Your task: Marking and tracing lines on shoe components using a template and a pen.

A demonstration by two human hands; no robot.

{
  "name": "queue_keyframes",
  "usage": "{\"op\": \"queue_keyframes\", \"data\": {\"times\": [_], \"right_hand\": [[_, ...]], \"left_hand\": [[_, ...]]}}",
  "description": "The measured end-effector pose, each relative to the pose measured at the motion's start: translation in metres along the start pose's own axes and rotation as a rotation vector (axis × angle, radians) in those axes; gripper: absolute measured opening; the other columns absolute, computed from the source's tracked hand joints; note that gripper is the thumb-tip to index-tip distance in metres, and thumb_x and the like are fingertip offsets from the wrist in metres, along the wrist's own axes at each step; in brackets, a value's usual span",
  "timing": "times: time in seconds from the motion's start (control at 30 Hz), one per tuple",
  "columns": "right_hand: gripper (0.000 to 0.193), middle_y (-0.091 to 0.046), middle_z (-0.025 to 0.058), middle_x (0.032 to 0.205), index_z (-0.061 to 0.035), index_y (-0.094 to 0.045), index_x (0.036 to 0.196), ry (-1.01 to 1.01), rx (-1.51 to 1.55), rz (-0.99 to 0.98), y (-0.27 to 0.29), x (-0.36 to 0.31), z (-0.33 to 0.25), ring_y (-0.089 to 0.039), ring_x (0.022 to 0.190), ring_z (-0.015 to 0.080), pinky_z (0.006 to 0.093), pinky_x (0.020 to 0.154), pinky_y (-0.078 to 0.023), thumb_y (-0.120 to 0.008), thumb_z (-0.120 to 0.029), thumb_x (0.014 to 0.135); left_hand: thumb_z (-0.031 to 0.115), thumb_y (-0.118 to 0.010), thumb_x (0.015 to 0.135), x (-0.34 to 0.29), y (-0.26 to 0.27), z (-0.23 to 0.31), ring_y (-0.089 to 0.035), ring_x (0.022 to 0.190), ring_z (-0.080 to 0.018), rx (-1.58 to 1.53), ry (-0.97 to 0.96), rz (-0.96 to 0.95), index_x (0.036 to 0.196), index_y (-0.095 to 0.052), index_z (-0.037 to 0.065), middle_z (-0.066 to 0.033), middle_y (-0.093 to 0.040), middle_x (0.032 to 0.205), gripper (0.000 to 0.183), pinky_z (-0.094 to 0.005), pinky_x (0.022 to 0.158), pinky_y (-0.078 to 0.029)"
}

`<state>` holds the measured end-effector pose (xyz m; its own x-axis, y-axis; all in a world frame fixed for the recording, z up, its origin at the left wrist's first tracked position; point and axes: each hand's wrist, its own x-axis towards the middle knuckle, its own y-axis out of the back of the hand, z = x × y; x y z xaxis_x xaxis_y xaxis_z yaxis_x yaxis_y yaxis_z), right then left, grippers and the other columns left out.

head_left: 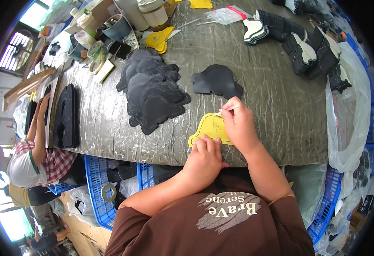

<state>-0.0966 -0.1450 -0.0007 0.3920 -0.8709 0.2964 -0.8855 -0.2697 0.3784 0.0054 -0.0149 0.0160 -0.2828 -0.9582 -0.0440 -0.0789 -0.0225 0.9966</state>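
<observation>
A yellow template (210, 125) with slots cut near its edge lies at the table's near side. My left hand (205, 160) rests on its lower edge, fingers laid out flat and pressing it down. Above the template's right part, my right hand (240, 124) is closed around a thin white marking pen (229, 109), whose tip meets the template near its top edge. Whether a piece lies beneath the template is hidden. Just beyond, a single black cut piece (217, 80) lies flat. To its left spreads an overlapping pile of black cut pieces (152, 91) with pale outlines.
Stacks of black and white pieces (300, 49) stand at the back right, beside a clear plastic bag (349, 106) over the edge. Pots and jars (117, 27) crowd the back left, near more yellow templates (159, 39). Blue crates (99, 187) sit below; a co-worker (35, 158) is at left.
</observation>
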Motion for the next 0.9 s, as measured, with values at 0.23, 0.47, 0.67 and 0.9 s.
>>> {"op": "queue_keyframes", "data": {"times": [0.23,0.47,0.67,0.9], "right_hand": [[0.013,-0.059,0.0151,0.076,-0.0010,-0.049,0.087,0.010,-0.010,0.035,0.003,-0.002,0.000,-0.059,0.068,0.0334,0.0388,0.060,-0.047,-0.062,0.001,0.087],[0.011,-0.060,0.0149,0.074,-0.0013,-0.051,0.087,-0.006,-0.034,0.077,0.011,-0.010,0.007,-0.059,0.065,0.0328,0.0381,0.059,-0.047,-0.062,0.001,0.087],[0.010,-0.062,0.0139,0.075,-0.0014,-0.052,0.088,0.037,-0.048,0.091,0.019,-0.028,0.009,-0.062,0.066,0.0321,0.0369,0.059,-0.048,-0.062,0.001,0.086],[0.011,-0.064,0.0137,0.081,-0.0012,-0.053,0.087,0.051,-0.012,0.067,0.028,-0.046,0.009,-0.064,0.070,0.0294,0.0352,0.061,-0.050,-0.062,0.004,0.085]], "left_hand": [[0.054,-0.060,0.083,0.000,0.002,-0.001,-0.058,0.098,-0.0396,-0.009,-0.008,0.001,0.126,-0.058,-0.004,-0.0340,-0.055,0.115,0.072,-0.0364,0.076,-0.056],[0.054,-0.060,0.084,0.000,0.000,-0.001,-0.057,0.099,-0.0395,-0.020,-0.003,-0.013,0.126,-0.057,-0.004,-0.0340,-0.055,0.115,0.072,-0.0368,0.076,-0.056],[0.054,-0.060,0.084,0.000,0.001,-0.001,-0.057,0.100,-0.0389,-0.029,0.005,-0.007,0.126,-0.057,-0.004,-0.0330,-0.055,0.115,0.072,-0.0361,0.076,-0.056],[0.055,-0.060,0.083,0.000,0.000,0.000,-0.056,0.100,-0.0378,-0.011,0.006,-0.012,0.127,-0.057,-0.004,-0.0322,-0.055,0.116,0.073,-0.0350,0.075,-0.056]]}}
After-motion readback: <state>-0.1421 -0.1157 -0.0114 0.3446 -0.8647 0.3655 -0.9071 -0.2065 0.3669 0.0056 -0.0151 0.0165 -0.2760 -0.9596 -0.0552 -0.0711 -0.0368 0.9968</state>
